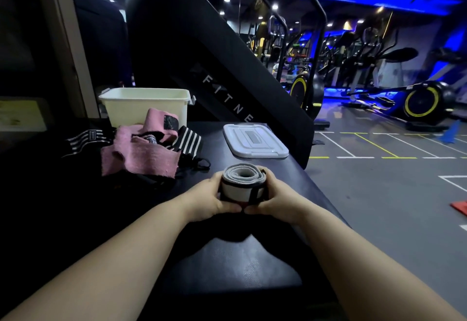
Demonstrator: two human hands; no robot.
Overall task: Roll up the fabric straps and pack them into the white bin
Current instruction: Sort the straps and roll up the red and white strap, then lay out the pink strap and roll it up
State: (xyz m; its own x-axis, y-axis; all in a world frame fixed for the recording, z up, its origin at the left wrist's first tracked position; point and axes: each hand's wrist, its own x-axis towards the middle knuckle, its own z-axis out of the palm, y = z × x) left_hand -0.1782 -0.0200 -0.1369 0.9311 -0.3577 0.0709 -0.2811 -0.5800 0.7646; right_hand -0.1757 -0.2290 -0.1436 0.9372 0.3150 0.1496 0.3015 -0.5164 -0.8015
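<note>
Grey strap roll (240, 185), axis upright, spiral end up, held in the grip of left hand (207, 198) and right hand (276, 198).

One camera rides on my head, wide-angled, looking forward and down along both forearms. My left grip (207, 194) and right grip (278, 197) sit near the lens, just below centre. The dark counter (227, 257) runs away toward 12 o'clock, with the white bin (141, 108) farther off at 11 and the gym floor (379, 194) dropping away at 3.
</note>
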